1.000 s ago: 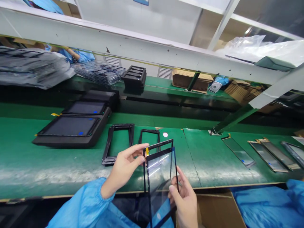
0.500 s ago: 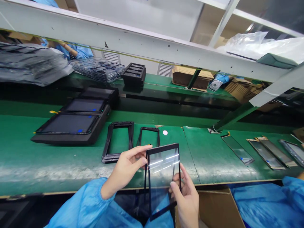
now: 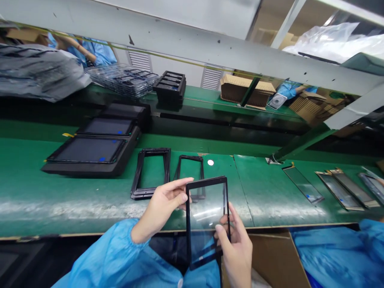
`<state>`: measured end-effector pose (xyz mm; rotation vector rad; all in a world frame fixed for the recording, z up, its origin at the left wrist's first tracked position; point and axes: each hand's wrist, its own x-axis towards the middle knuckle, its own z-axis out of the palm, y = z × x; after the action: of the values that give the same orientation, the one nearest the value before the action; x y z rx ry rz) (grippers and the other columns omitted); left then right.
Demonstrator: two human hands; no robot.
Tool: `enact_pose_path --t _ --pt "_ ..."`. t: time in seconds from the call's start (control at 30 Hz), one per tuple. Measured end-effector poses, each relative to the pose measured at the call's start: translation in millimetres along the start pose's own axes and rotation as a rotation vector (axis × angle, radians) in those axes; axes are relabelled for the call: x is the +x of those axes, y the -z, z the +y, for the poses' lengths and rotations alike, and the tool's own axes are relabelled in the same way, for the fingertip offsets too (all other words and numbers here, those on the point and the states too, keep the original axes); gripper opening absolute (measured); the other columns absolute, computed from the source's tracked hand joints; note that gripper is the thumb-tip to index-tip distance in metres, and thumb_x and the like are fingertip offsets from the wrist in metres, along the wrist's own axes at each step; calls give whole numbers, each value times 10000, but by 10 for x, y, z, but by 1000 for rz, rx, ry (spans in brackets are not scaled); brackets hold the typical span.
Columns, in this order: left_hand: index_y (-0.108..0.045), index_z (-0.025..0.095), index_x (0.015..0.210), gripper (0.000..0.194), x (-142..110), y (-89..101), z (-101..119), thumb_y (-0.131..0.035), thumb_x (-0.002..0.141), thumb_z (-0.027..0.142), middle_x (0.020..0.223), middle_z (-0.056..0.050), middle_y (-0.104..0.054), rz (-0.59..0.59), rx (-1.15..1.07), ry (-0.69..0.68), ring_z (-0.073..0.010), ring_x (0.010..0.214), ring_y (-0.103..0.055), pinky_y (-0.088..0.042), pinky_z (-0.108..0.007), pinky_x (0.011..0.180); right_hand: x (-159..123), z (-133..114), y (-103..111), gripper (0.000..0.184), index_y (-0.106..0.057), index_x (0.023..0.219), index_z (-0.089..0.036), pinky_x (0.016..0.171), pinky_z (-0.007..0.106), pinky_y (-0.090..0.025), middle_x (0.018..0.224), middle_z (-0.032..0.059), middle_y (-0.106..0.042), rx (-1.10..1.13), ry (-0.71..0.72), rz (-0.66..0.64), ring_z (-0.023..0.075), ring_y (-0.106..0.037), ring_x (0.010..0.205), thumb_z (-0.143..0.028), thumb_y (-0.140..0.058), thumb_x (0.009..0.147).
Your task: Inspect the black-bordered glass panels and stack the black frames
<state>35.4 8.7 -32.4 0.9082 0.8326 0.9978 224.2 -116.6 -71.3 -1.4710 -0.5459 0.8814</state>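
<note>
Above the bench's front edge, a clear glass touch panel [image 3: 207, 216] with a black border is held upright and slightly tilted. My left hand [image 3: 163, 206] pinches its upper left corner between thumb and fingers. My right hand [image 3: 235, 244] grips the lower right edge, thumb on the front and fingers behind, visible through the glass. A second thin black edge shows along the panel's top, close behind it. On the green bench just beyond lie a stack of black rectangular frames [image 3: 147, 195] and a smaller group of thin black frames [image 3: 192, 159], partly covered by the panel.
At left, a black foam tray [image 3: 81, 169] carries dark screens with blue tabs. Several glass panels [image 3: 303, 184] lie at right, near a co-worker's blue sleeve [image 3: 372, 236]. A cardboard box [image 3: 279, 260] stands below the bench edge. A green post [image 3: 303, 140] rises behind.
The black frame edge that stuck out left of the panel has come in line behind it. My left fingers have closed in at the corner. The view has shifted slightly.
</note>
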Motion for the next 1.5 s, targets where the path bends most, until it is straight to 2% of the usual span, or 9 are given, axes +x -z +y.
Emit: enact_pose_path --t 0.33,0.63,0.73,0.8,0.87,1.0,1.1,1.4,1.5 --pt "-825 266 1263 504 15 35 3 -939 782 363 923 -74 -777 17 11 19 -223 819 -763 -655 -256 592 -5 -146 -50 720 -627 1502 -253 564 218 -521 939 -8 -679 9 -52 -44 120 -598 664 -405 -863 839" --pt "-777 211 1339 579 1 17 20 -911 809 402 1132 -162 -818 43 59 37 -338 1014 -815 -677 -277 608 18 115 30 731 -541 1577 -241 654 289 -598 985 27 -709 -122 33 -84 157 -656 719 -441 -793 921" --pt "-780 193 1332 550 -10 19 68 -892 831 389 1141 -161 -834 60 105 47 -351 1034 -826 -673 -259 617 59 152 68 608 -631 1503 -237 901 438 -624 1217 112 -712 -328 244 -64 259 -712 1014 -448 -754 946" --pt "-794 178 1310 511 -34 23 105 -881 844 369 1015 -140 -861 38 152 48 -321 970 -844 -660 -228 609 131 83 87 568 -653 1480 -258 1123 571 -510 1509 154 -592 -423 379 -40 354 -603 1346 -444 -741 951" --pt "-812 165 1277 474 -74 24 132 -877 845 348 880 -121 -867 2 211 45 -290 893 -854 -647 -205 600 231 -56 104 572 -600 1528 -304 1205 608 -427 1624 130 -527 -356 388 -57 361 -521 1474 -438 -699 981" --pt "-853 178 1196 390 -166 3 162 -869 832 316 823 -95 -867 -17 295 23 -258 805 -856 -658 -206 626 415 -379 109 449 -700 1419 -278 980 464 -625 1101 99 -855 -98 180 -225 285 -812 1027 -461 -659 1011" --pt "-872 193 1151 364 -211 -28 202 -874 803 298 816 -87 -867 -25 331 10 -255 770 -854 -677 -230 670 451 -516 62 300 -828 1136 -235 800 355 -659 726 52 -838 -59 143 -216 238 -817 711 -451 -755 941" --pt "-875 217 1161 340 -222 37 226 -814 836 298 804 -92 -865 -64 453 15 -263 761 -854 -685 -248 687 345 -583 -13 168 -844 943 -224 640 271 -657 633 43 -813 -13 155 -135 217 -807 597 -375 -805 880" --pt "-839 280 1254 365 -209 23 241 -753 901 317 1226 -102 -833 -119 671 -140 -310 1113 -810 -677 -333 894 311 -579 -67 186 -839 929 -213 616 284 -666 685 58 -831 -31 163 -150 223 -806 584 -390 -805 884"
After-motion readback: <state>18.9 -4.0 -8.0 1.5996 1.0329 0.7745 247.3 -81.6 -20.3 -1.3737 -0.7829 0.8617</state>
